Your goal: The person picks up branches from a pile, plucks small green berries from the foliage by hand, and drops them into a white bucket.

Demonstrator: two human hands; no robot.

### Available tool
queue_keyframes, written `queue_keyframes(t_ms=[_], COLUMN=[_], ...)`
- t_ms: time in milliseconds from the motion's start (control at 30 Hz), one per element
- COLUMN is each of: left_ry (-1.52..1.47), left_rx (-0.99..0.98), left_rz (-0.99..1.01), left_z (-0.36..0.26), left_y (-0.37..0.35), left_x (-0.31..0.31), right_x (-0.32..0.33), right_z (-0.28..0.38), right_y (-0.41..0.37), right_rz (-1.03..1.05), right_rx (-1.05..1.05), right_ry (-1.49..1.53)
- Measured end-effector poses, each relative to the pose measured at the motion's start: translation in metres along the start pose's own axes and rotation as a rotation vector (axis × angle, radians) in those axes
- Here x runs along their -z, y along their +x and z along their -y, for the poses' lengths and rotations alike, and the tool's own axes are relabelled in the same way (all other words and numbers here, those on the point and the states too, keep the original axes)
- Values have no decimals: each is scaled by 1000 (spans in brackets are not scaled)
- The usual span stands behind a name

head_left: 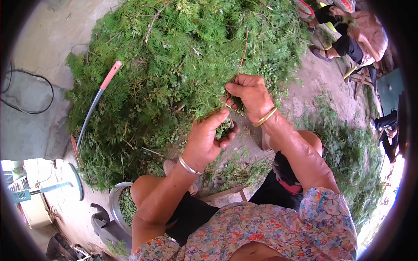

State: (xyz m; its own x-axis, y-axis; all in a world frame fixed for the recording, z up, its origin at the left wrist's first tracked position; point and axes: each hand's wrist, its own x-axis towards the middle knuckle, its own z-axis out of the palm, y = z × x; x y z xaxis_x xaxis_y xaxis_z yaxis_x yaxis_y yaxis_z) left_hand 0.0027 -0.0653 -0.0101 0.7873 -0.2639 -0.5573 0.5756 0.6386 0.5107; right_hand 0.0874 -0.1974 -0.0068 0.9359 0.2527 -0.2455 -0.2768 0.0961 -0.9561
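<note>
My left hand [203, 140], with a silver bangle at the wrist, is curled around a cluster of small green cones [224, 127]. Its thumb and fingertips also press on the end of a leafy conifer sprig. Just above and to the right, my right hand [251, 93], wearing a gold bangle, pinches the same sprig's thin stem [228, 103] between thumb and fingers. Both hands are close together over the near edge of a big heap of green conifer branches [174, 65], with bluish cones among the foliage.
Lopping shears or a similar tool with a pink-tipped handle [100, 93] lies on the heap's left side. By my left knee stands a metal basin [115, 198] of green cones. Stripped greenery [348, 152] covers the floor at right. Another person [359, 37] sits at upper right.
</note>
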Motion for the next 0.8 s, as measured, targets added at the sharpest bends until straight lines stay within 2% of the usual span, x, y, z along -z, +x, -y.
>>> queue_keyframes(t_ms=[167,233,333,400,567,600,800], left_ry=[-102,-208,-277,-286,-251,-214,-27], left_rx=[25,33,51,30,-42,-49,-69], left_rz=[94,198,205,184,186,123,-33], left_z=[3,4,6,7,6,6,4], left_y=[6,8,11,13,14,13,4], left_x=[10,15,17,16,19,17,2], right_x=[-3,-5,-5,-4,-6,-6,-3], right_z=[0,0,0,-2,6,6,-2], right_y=[0,-1,0,2,-2,-2,1], right_rz=[-50,-47,-11,28,54,49,-47], right_rx=[-33,-36,-44,68,57,61,38], right_ry=[-13,-17,-21,-101,-185,-212,-92])
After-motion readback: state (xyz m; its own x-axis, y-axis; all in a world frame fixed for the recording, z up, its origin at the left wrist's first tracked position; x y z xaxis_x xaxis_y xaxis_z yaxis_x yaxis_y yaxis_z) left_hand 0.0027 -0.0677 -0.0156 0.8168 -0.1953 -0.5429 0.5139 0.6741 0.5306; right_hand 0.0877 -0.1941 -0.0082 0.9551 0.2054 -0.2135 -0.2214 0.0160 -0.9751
